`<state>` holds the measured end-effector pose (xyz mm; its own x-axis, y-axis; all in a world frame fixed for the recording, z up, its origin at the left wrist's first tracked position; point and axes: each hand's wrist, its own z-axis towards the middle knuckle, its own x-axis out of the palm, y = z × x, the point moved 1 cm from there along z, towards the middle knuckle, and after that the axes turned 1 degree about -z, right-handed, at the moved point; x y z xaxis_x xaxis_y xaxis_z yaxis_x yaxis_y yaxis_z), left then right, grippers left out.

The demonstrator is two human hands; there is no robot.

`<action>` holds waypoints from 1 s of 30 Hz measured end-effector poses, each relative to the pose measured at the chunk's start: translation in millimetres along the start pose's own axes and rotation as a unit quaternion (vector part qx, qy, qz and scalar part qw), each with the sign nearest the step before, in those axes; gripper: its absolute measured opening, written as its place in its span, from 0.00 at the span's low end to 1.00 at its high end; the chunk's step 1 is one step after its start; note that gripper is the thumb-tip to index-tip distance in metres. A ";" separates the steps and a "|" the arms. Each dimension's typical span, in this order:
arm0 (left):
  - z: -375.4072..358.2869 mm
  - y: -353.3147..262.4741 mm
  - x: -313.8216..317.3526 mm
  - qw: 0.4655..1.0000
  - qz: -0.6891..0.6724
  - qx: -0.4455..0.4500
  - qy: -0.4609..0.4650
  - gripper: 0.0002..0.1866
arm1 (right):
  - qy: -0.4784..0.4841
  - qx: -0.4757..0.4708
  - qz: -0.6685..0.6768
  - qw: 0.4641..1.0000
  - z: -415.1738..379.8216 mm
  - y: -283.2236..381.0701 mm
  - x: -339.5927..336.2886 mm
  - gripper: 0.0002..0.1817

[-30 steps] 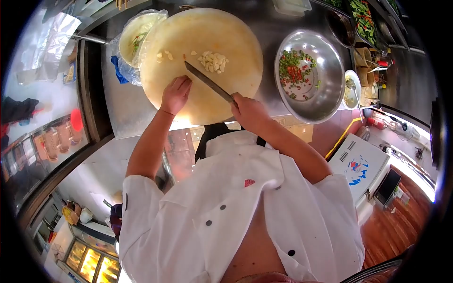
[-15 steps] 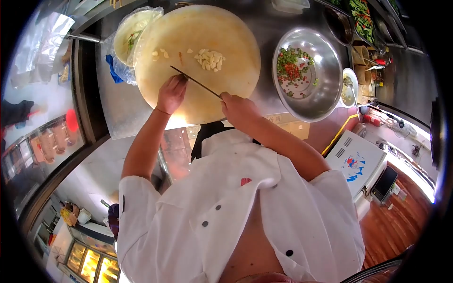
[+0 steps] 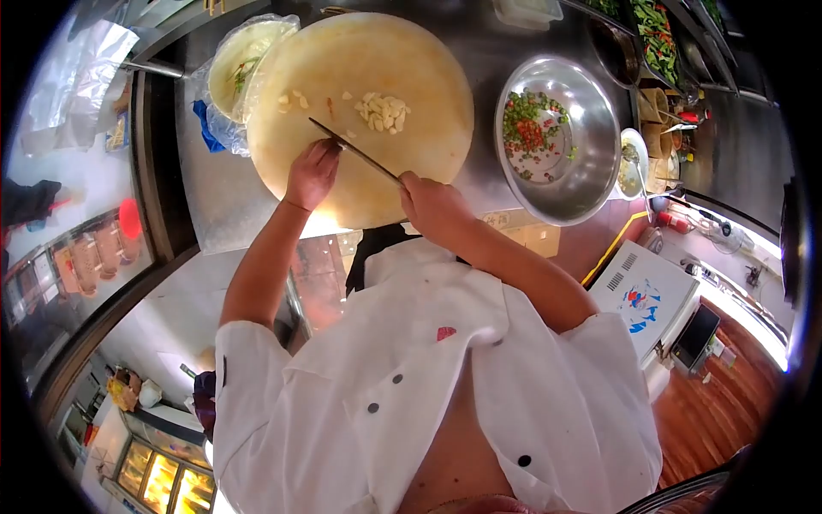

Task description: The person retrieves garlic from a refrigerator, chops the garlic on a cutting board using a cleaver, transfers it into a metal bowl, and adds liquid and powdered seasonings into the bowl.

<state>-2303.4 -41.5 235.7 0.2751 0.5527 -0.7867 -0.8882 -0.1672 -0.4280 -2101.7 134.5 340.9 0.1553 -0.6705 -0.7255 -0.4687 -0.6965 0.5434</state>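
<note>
The right hand (image 3: pixel 432 201) is closed around the handle of the knife (image 3: pixel 355 152), over the round cutting board (image 3: pixel 428 77); the left hand (image 3: pixel 313 174), fingers bunched together, sits beside the blade, below the pale slices (image 3: pixel 383 112).

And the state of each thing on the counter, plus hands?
Left hand: curled, contents hidden
Right hand: closed on knife
Knife: held, blade beside left hand
Pale pieces: cut, mostly heaped
Round board: lying flat
Steel bowl: uncovered, partly filled with chopped pieces
Left bowl: plastic around it
Small white bowl: uncovered, spoon in it
</note>
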 end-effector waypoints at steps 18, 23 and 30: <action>2.4 -3.0 -2.4 1.000 -0.009 -0.015 -0.011 0.13 | -0.003 0.008 0.044 0.999 -2.2 -7.4 0.0 0.13; 2.4 -1.8 -0.8 1.000 -0.002 -0.006 -0.011 0.12 | -0.023 -0.023 0.040 0.999 -13.1 -0.3 -8.5 0.12; 0.8 0.4 3.1 1.000 0.001 -0.004 -0.018 0.11 | -0.005 0.006 0.008 1.000 -15.0 6.4 -12.7 0.12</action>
<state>-2303.2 -39.1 233.5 0.2603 0.5807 -0.7713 -0.8859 -0.1740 -0.4300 -2093.6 134.7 359.9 0.1390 -0.6786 -0.7212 -0.4822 -0.6825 0.5493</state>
